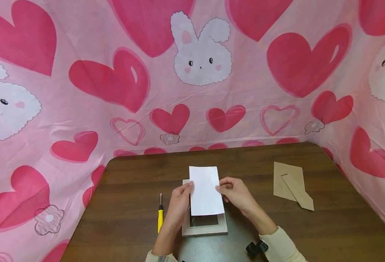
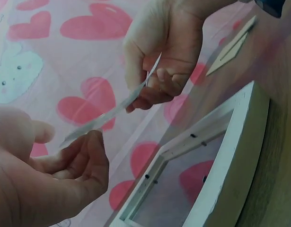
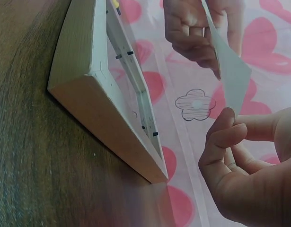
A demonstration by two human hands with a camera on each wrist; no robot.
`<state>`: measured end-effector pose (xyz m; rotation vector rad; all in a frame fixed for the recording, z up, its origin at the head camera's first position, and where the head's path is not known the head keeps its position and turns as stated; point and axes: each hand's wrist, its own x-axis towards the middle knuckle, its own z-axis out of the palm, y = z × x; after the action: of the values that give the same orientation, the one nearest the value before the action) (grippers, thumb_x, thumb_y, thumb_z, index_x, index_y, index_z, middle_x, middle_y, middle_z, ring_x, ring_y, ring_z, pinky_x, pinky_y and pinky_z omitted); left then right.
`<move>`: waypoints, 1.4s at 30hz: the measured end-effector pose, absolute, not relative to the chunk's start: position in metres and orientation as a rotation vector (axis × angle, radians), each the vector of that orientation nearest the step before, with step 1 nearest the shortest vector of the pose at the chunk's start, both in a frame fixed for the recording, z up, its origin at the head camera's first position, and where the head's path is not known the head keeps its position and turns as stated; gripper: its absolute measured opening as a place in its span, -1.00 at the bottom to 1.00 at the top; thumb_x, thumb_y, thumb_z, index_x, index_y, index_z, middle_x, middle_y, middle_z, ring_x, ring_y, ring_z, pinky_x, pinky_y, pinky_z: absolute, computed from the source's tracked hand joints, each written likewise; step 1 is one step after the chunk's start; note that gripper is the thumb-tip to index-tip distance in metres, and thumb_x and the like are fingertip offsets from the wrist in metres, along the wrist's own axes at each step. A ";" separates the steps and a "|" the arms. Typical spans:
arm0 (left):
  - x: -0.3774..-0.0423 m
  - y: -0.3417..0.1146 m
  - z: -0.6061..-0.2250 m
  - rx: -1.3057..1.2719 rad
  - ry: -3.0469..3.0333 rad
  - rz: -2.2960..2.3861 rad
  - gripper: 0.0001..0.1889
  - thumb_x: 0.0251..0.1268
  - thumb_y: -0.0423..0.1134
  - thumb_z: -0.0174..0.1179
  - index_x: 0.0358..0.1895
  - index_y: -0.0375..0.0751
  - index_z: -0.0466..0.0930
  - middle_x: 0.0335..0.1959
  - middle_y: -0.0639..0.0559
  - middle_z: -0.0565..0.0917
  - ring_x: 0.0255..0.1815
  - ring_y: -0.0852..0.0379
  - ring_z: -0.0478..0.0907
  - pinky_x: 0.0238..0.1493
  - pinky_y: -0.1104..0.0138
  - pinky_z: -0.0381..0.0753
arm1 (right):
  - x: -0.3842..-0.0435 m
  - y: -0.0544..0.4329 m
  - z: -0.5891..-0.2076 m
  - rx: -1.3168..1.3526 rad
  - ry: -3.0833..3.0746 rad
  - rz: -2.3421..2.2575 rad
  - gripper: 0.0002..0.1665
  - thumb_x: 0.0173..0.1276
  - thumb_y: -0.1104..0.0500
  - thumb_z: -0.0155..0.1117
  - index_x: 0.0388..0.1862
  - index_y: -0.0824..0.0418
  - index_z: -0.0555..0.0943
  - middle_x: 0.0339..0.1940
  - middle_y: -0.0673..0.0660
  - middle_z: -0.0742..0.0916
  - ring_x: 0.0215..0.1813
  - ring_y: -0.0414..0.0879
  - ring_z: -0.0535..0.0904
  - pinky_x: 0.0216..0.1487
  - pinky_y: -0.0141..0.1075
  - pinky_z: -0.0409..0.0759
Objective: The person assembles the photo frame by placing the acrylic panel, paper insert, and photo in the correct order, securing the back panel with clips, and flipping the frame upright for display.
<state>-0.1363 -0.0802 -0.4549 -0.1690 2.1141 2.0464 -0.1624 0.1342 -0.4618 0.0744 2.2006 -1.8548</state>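
A white sheet of paper [image 1: 206, 191] is held up over a white picture frame [image 1: 208, 230] lying on the table. By its left edge the left hand [image 1: 179, 198] holds the sheet, with curled fingers beneath it in the left wrist view. The right hand [image 1: 238, 194] pinches the opposite edge between thumb and fingers; the right wrist view shows this pinch on the paper [image 3: 233, 78] closely. Small dark tabs line the inner sides of the picture frame [image 2: 247, 123]. The sheet hides much of the frame's opening from the head camera.
A yellow-handled screwdriver [image 1: 160, 214] lies left of the picture frame, close to the left forearm. On the right side of the table [image 1: 120, 203] rests a brown backing board [image 1: 285, 182] with a stand leg. Pink heart-patterned cloth [image 1: 212, 98] hangs around the table.
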 end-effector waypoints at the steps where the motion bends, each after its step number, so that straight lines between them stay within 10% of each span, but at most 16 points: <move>1: -0.137 -0.081 -0.456 -0.176 2.159 2.016 -0.50 0.69 0.00 0.02 0.26 -0.39 0.63 -0.07 -0.11 0.72 -0.03 0.09 0.58 0.04 0.34 0.60 | -0.163 0.134 -0.462 0.075 2.199 -1.852 -0.76 0.47 0.20 0.38 0.00 0.32 0.67 -0.38 0.12 0.71 -0.44 -0.01 0.50 -0.32 -0.22 0.53; 11: -0.138 -0.087 -0.460 -0.252 2.504 1.809 -0.57 0.40 -0.16 0.37 0.23 -0.30 0.64 -0.26 -0.13 0.71 -0.34 0.09 0.56 -0.28 0.29 0.57 | -0.164 0.134 -0.465 0.049 2.199 -1.848 -0.76 0.45 0.21 0.39 -0.02 0.34 0.66 -0.42 0.11 0.70 -0.45 -0.01 0.51 -0.31 -0.20 0.56; 42: -0.136 -0.098 -0.478 -0.250 2.913 1.151 -0.80 0.23 -0.27 0.49 -0.13 -0.24 0.79 -0.51 0.01 0.65 -0.51 0.12 0.49 -0.47 0.30 0.48 | -0.154 0.119 -0.480 0.012 2.418 -1.540 -0.83 0.35 0.32 0.46 -0.14 0.31 0.65 -0.47 0.12 0.71 -0.53 -0.07 0.54 -0.41 -0.23 0.61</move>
<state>-0.1363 -0.0976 -0.4778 -0.2501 2.9126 1.1511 -0.1535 0.1189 -0.4800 0.0119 2.4179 -1.5396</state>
